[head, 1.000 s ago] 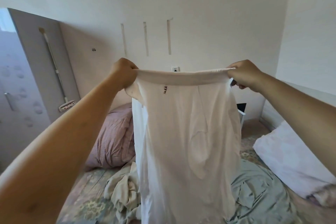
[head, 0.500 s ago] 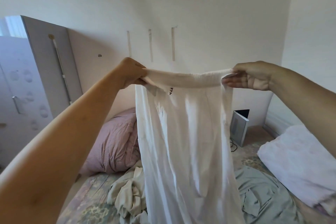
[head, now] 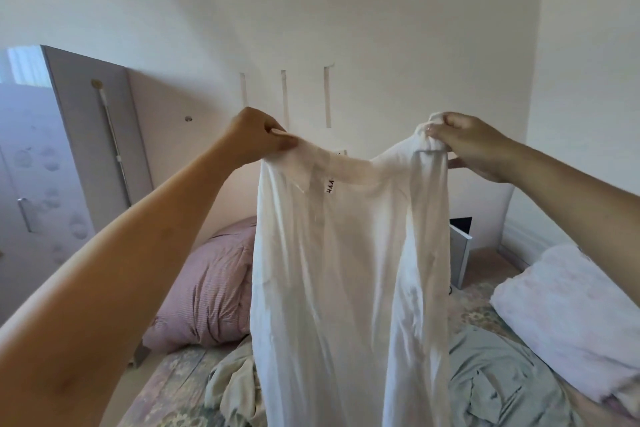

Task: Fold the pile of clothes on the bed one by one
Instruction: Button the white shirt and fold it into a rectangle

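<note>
Above the bed (head: 166, 388), both arms reach forward and hold a white garment (head: 346, 270) up in the air by its top edge. Left hand (head: 254, 135) pinches the left end of that edge between thumb and curled fingers. Right hand (head: 464, 142) grips the right end, where the cloth bunches into a small fold above the knuckles. Between the two hands the top edge sags in a shallow curve, and the rest hangs straight down, its lower part running out of view at the bottom.

Under it, on the bed, lie a crumpled beige cloth (head: 232, 392) to the left and a rumpled grey-green cloth (head: 495, 378) to the right. A pink striped pillow (head: 207, 291) sits against the wall at left, a white pillow (head: 568, 308) at right. Open air lies between the hanging garment and the far wall.

A small black label (head: 329, 186) near the top edge carries letters, too small to read surely.
</note>
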The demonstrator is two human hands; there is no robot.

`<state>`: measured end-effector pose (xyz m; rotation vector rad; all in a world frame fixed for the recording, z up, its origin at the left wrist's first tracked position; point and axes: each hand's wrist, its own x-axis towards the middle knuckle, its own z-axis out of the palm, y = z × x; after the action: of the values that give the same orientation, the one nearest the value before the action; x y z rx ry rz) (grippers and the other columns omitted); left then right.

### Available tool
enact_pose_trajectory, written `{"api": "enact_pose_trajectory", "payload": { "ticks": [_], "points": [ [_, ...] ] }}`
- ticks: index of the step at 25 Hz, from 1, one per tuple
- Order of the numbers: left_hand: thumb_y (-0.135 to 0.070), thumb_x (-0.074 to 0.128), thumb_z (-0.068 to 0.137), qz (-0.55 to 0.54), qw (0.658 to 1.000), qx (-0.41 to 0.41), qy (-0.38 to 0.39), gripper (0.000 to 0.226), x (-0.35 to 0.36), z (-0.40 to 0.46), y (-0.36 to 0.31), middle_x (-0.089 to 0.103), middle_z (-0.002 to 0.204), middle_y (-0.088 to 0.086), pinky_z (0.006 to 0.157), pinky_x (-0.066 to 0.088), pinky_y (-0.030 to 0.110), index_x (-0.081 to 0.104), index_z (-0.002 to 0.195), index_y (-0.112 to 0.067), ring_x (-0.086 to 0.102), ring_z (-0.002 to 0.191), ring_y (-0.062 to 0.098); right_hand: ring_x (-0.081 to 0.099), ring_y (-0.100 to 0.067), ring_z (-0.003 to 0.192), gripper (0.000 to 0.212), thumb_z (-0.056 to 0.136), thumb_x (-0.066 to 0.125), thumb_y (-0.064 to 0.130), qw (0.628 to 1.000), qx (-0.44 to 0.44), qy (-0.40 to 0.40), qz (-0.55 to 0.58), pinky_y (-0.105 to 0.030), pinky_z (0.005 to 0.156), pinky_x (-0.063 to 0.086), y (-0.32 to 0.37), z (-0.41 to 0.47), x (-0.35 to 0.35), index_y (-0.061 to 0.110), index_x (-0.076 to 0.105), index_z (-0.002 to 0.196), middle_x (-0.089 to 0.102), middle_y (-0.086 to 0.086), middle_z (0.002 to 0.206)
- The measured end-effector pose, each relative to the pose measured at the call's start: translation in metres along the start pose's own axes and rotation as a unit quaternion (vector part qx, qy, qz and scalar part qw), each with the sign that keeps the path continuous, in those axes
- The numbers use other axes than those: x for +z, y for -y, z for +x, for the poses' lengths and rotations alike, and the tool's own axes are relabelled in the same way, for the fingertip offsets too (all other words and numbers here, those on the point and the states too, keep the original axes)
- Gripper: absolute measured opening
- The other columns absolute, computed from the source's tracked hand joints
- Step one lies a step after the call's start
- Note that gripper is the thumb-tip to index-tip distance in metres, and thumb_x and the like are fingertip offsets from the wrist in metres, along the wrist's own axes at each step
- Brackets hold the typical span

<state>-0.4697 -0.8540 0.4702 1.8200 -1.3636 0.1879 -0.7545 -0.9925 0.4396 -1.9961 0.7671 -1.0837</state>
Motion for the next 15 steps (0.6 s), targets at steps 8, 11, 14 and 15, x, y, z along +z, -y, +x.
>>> {"api": "enact_pose_trajectory", "payload": {
  "ticks": [8,11,14,15],
  "points": [
    [-0.021,0.046,0.099,-0.152,0.988,-0.009,0.025,0.018,0.006,0.001,0.012,0.048,0.077,-0.003,0.052,0.038,0.020,0.049,0.081,-0.022,0.044,0.068,0.014,0.053,-0.014,0.078,0.028,0.102,0.030,0.041,0.998,0.045,-0.008,0.043,-0.029,0.066,0.049,-0.006,0.005,0.021,0.021,0.043,0.118,0.051,-0.003,0.101],
    [-0.015,0.056,0.094,-0.175,0.984,0.013,0.032,0.014,0.005,0.004,0.017,0.055,0.081,-0.003,0.061,0.039,0.025,0.053,0.083,-0.022,0.049,0.073,0.013,0.050,-0.009,0.062,0.017,0.102,0.038,0.033,0.998,0.008,0.012,0.065,-0.022,0.055,0.045,-0.002,0.003,0.021,0.018,0.045,0.108,0.051,0.001,0.085],
    [-0.009,0.064,0.090,-0.205,0.976,0.037,0.064,0.010,0.001,0.003,0.015,0.059,0.088,-0.002,0.066,0.047,0.019,0.058,0.096,-0.015,0.055,0.077,0.008,0.054,-0.008,0.058,0.005,0.096,0.051,0.021,0.989,-0.004,0.079,0.126,-0.025,0.060,0.051,0.000,-0.003,0.022,0.018,0.048,0.093,0.055,-0.001,0.083],
    [-0.008,0.064,0.090,-0.212,0.974,0.048,0.070,0.013,0.001,0.002,0.013,0.060,0.089,-0.002,0.068,0.049,0.016,0.059,0.101,-0.011,0.057,0.079,0.007,0.055,-0.008,0.058,0.005,0.094,0.054,0.017,0.985,0.010,0.113,0.127,-0.025,0.061,0.052,-0.001,-0.005,0.022,0.017,0.049,0.093,0.056,-0.001,0.081]
  ]
}}
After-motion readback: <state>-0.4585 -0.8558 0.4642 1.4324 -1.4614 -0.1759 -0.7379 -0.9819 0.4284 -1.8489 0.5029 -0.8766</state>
